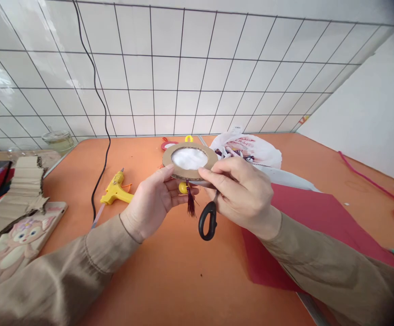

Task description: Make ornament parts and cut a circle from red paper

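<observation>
A brown cardboard ring (pixel 189 174) with a white middle is held up between my hands. Its near left rim is pinched by my left hand (pixel 154 195), thumb on top and fingers underneath. From the ring's near edge hang a yellow bead (pixel 183 188) and a dark purple tassel (pixel 191 204), in front of my left fingers. My right hand (pixel 242 192) is closed on the ring's right rim with thumb and forefinger. It also holds scissors, whose black handle loop (pixel 207 221) hangs below the palm; their blades are mostly hidden.
A yellow glue gun (pixel 116 189) lies to the left by a black cord (pixel 106 117). Red sheets (pixel 305 217) are at the right, with a white plastic bag (pixel 261 151) behind. Corrugated cardboard (pixel 23 185) and a cartoon-printed case (pixel 25 240) lie far left.
</observation>
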`<action>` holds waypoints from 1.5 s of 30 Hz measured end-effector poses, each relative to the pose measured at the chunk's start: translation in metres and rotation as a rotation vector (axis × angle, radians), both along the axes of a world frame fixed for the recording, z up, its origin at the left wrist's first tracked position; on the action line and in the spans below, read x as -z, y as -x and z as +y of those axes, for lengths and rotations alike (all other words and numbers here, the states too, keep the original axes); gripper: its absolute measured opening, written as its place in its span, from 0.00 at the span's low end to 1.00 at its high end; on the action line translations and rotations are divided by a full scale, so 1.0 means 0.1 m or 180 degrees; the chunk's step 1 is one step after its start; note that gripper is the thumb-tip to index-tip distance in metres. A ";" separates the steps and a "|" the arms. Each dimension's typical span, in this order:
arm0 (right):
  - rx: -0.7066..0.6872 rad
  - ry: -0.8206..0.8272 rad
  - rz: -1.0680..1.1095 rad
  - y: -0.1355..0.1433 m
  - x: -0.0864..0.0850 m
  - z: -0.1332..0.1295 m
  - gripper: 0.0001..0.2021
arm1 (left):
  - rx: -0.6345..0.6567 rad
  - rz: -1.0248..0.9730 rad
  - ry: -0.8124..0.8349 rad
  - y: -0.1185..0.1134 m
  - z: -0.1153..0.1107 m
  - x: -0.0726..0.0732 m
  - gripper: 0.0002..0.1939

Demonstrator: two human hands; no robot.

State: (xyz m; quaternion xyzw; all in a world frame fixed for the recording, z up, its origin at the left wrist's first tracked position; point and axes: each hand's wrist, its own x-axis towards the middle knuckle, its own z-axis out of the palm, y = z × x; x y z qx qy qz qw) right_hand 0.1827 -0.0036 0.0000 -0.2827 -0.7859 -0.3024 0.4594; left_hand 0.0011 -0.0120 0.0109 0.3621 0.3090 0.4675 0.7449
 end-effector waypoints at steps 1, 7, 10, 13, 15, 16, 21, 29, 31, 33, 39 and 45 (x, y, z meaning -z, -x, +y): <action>-0.0005 0.0001 -0.0010 0.00 0.00 0.00 0.13 | -0.0036 0.0019 -0.0031 0.00 0.01 0.00 0.16; -0.0145 -0.0152 -0.0072 0.00 0.00 0.04 0.12 | -0.0174 0.0083 0.0018 0.03 0.05 0.03 0.11; -0.0026 0.0002 -0.0283 0.00 -0.02 0.04 0.10 | -0.0290 0.0106 0.0166 0.02 0.06 0.03 0.10; -0.0048 0.0307 -0.0334 -0.01 -0.08 -0.01 0.10 | -0.0366 0.0102 0.0153 0.03 0.06 0.02 0.10; -0.0004 0.0495 -0.0196 -0.03 -0.13 -0.05 0.09 | -0.0422 0.0113 0.0113 0.04 0.06 0.00 0.11; 0.0068 0.0554 -0.0143 -0.03 -0.16 -0.08 0.07 | -0.0464 0.0115 0.0103 0.04 0.06 -0.01 0.11; 0.0316 0.1186 -0.0167 -0.05 -0.21 -0.17 0.09 | -0.0674 0.0186 0.0072 0.05 0.05 -0.03 0.09; -0.0225 0.2145 0.0133 0.05 -0.09 -0.17 0.08 | -0.0571 0.0224 -0.0427 0.05 0.05 -0.01 0.09; -0.0104 0.2303 -0.0001 0.04 -0.11 -0.17 0.06 | -0.0615 0.0254 -0.0475 0.05 0.05 -0.01 0.09; 0.0068 0.2328 -0.0282 0.02 -0.14 -0.18 0.05 | -0.0645 0.0293 -0.0458 0.05 0.04 -0.01 0.10; 0.0364 0.1636 -0.1042 -0.01 -0.17 -0.18 0.09 | -0.0699 0.0421 -0.0353 0.05 0.04 -0.02 0.11; 0.0694 0.0900 -0.1205 0.01 -0.09 -0.16 0.13 | -0.0544 0.0396 -0.0524 0.03 0.02 -0.03 0.08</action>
